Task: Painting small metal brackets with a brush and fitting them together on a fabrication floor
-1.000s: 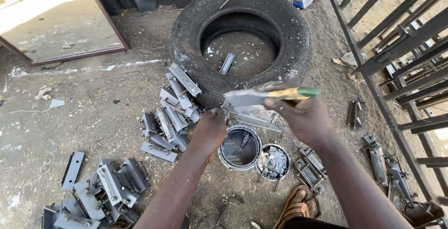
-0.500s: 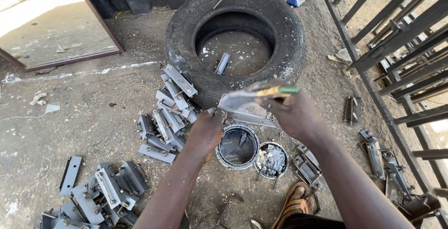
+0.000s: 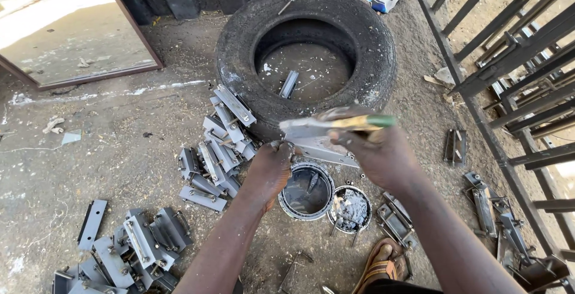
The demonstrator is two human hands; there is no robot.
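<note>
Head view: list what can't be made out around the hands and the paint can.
- Brush: bristle end blurred by motion; how wet it is can't be told.
- Grey metal piece: ends covered by the left hand and right hand.
- Paint can: far rim hidden behind the left hand.
- Sandal: cut off by the bottom edge and the right arm.

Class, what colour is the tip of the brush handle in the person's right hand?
Green; the rest of the brush handle looks yellowish. The head view shows it, held in the right hand.
</note>
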